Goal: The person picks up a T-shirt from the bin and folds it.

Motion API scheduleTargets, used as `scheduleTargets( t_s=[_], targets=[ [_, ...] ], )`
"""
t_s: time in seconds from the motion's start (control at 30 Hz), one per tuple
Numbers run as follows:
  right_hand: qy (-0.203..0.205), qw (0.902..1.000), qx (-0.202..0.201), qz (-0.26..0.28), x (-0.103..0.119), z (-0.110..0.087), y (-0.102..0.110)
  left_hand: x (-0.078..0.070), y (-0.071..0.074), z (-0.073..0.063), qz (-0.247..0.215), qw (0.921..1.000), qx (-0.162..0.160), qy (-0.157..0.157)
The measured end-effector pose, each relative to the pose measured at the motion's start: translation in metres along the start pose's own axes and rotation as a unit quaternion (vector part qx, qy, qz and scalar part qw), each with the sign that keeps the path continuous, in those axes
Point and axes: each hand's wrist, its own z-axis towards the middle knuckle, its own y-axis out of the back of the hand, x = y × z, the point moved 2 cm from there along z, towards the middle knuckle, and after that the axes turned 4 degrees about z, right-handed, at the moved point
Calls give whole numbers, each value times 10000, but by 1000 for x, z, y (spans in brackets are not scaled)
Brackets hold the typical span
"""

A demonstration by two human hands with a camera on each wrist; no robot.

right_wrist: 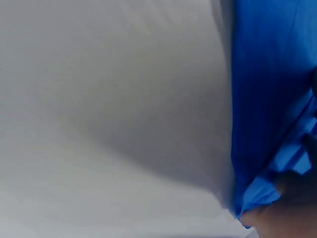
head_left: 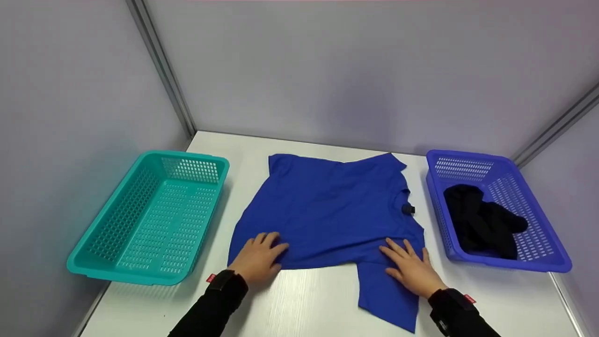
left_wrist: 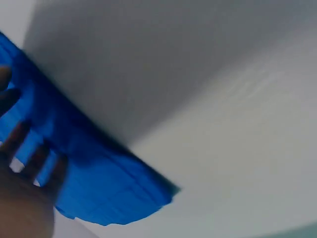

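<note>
A blue T-shirt (head_left: 327, 206) lies spread on the white table, its collar side to the right and one sleeve (head_left: 388, 295) pointing toward the front edge. My left hand (head_left: 259, 257) rests on the shirt's near left corner, fingers spread over the fabric; the left wrist view shows the fingers (left_wrist: 34, 163) above the blue cloth. Over the base of the near sleeve lies my right hand (head_left: 412, 271), its fingers also spread. In the right wrist view that hand (right_wrist: 292, 208) is partly cut off beside the fabric edge. A small black object (head_left: 408, 209) sits at the collar.
A teal basket (head_left: 215, 196) with nothing in it stands on the left. To the right, a purple basket (head_left: 543, 224) holds black cloth (head_left: 486, 220). Pale partition walls (head_left: 327, 70) enclose the white table (head_left: 304, 299) at the back and sides.
</note>
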Motion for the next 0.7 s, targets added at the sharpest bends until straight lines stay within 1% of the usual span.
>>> scheduleTargets(
  t_s=[0.1,0.13,0.17,0.23,0.3,0.33,0.37,0.43,0.5,0.57,0.63,0.7],
  targets=[
    [-171,9997,-2,-188,1,-4,1,9,-1,-6,-294,9979,239,518],
    [-220,9994,-22,-256,1,-6,0,12,-1,-8,-365,9970,279,621],
    [-242,9990,-86,-355,1,-7,0,14,0,-9,-419,9964,316,660],
    [-139,9979,-350,-534,1,-11,0,19,-1,-11,-378,9972,323,558],
    [254,9942,-742,-736,2,-15,0,23,-2,-14,-230,9989,232,333],
    [568,9899,-969,-865,3,-17,-1,24,-2,-17,-149,9995,188,190],
    [933,9840,-1163,-974,5,-20,-1,26,-3,-20,-39,9999,144,55],
    [1728,9700,-1328,-1076,8,-27,-2,29,-3,-26,223,9997,53,-103],
    [2387,9572,-1195,-1117,9,-36,-3,31,-2,-31,461,9988,37,-126],
    [2776,9506,-838,-1103,7,-45,-6,33,-2,-35,722,9974,53,-39],
    [2933,9478,-591,-1101,2,-53,-9,35,-1,-38,918,9957,-33,138],
    [3006,9437,-611,-1238,-3,-59,-12,37,-1,-39,1096,9933,-218,292]
  ],
)
